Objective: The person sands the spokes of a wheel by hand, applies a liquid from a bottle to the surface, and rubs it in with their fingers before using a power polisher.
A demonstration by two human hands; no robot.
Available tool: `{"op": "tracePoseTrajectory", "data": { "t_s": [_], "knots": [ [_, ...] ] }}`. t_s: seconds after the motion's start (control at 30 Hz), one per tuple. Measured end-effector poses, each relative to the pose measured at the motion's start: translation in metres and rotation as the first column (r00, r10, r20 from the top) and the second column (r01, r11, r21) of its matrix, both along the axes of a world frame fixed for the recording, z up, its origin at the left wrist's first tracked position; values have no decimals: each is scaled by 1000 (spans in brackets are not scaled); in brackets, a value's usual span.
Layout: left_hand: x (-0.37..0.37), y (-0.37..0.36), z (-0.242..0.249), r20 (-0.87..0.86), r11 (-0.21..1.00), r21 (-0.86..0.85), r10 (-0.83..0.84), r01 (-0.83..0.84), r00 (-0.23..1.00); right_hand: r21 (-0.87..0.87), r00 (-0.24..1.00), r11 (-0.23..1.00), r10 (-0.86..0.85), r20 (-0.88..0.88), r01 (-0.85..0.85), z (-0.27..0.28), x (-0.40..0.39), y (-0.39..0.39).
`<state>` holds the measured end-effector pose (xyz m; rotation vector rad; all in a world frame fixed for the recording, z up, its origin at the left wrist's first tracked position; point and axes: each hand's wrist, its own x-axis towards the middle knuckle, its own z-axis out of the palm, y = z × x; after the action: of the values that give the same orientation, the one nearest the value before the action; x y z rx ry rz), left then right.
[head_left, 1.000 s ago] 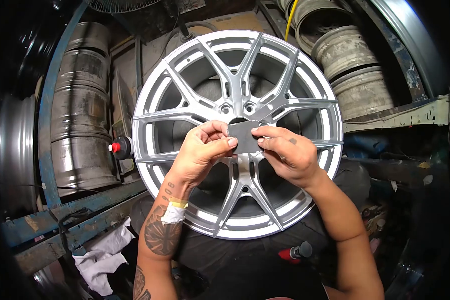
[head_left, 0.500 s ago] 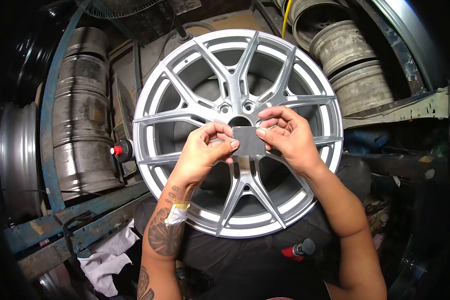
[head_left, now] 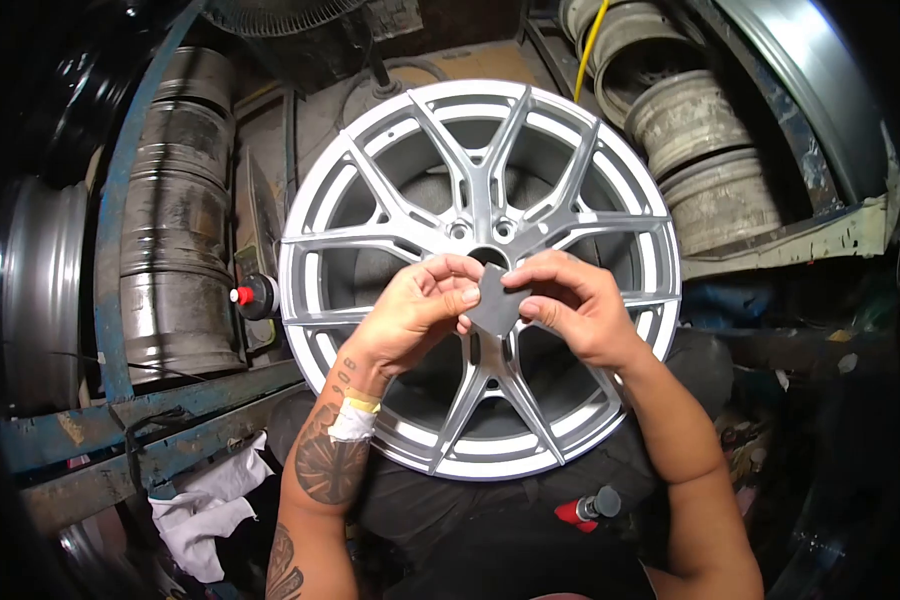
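Observation:
A small dark grey square of sandpaper (head_left: 497,306) is turned cornerwise above the wheel's hub. My left hand (head_left: 415,310) pinches its left side between thumb and fingers. My right hand (head_left: 580,305) is at its right side, index fingertip against the upper edge and thumb by the right edge; the other fingers are partly hidden. Below both hands lies a large silver alloy wheel rim (head_left: 480,190) with Y-shaped spokes, face up, its lower edge over my lap. The hands and sandpaper cover part of the hub and lower spokes.
Stacked bare metal rims stand on the left (head_left: 180,220) and right (head_left: 715,170). A black bottle with a red cap (head_left: 257,296) is left of the wheel. White cloth (head_left: 210,515) hangs at lower left; a red and grey object (head_left: 590,507) lies near my lap. Blue metal frames (head_left: 115,250) flank both sides.
The sandpaper has turned from squarely flat to cornerwise between my hands. My right thumb has come off its face to the edge. The whole view has shifted slightly.

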<state>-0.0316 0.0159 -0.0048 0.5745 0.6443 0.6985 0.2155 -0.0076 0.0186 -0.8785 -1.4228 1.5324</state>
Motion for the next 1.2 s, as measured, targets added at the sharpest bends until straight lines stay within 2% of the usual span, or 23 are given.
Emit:
{"op": "tracePoseTrajectory", "data": {
  "t_s": [0.07, 0.13, 0.17, 0.2, 0.27, 0.3, 0.37, 0.47, 0.53, 0.6, 0.8, 0.93, 1.03, 1.1, 1.2],
  "knots": [
    [3, -4, -6, 60, 1000, -31, -1, 3, 998, 41, 996, 997, -72, 57, 69, -8, -3, -1],
    [7, -9, -15, 97, 995, -100, -16, 26, 995, 267, 962, 951, -208, 177, 156, -11, -8, 1],
    [12, -11, -17, 125, 993, -105, -32, 46, 992, 315, 941, 924, -283, 186, 216, -16, -12, 2],
    [12, -12, -17, 112, 993, -96, -61, 72, 992, 307, 929, 920, -311, 202, 241, -19, -13, 2],
    [18, -13, -15, -75, 999, -43, -21, 18, 997, 284, 900, 911, -367, 234, 298, -24, -13, 1],
    [20, -13, -13, -129, 997, 52, 70, -64, 989, 350, 873, 889, -401, 278, 296, -21, -13, 3],
    [24, -17, -11, -206, 946, 247, 264, -212, 942, 338, 855, 896, -400, 330, 289, -20, -12, 3],
    [28, -25, 7, -381, 807, 580, 387, -108, 840, 360, 868, 897, -377, 324, 255, -18, -14, 4],
    [31, -25, 2, -359, 818, 553, 405, -158, 841, 378, 877, 902, -345, 335, 211, -13, -16, 2],
    [30, -25, 2, -415, 800, 585, 436, -133, 799, 340, 892, 916, -322, 318, 210, -11, -19, -1],
    [29, -31, 7, -424, 786, 609, 437, -107, 793, 260, 913, 939, -298, 280, 227, -14, -19, -5],
    [31, -33, 10, -369, 792, 588, 443, -164, 817, 284, 911, 932, -304, 280, 224, -12, -20, -9],
    [28, -29, 10, -295, 843, 506, 369, -184, 881, 266, 920, 936, -299, 253, 231, -12, -20, -9],
    [23, -23, 9, -321, 860, 491, 326, -137, 889, 245, 933, 945, -276, 233, 218, -13, -21, -7],
    [16, -17, 10, -334, 881, 468, 248, -68, 909, 117, 959, 973, -218, 180, 200, -19, -23, -4]
  ]
}}
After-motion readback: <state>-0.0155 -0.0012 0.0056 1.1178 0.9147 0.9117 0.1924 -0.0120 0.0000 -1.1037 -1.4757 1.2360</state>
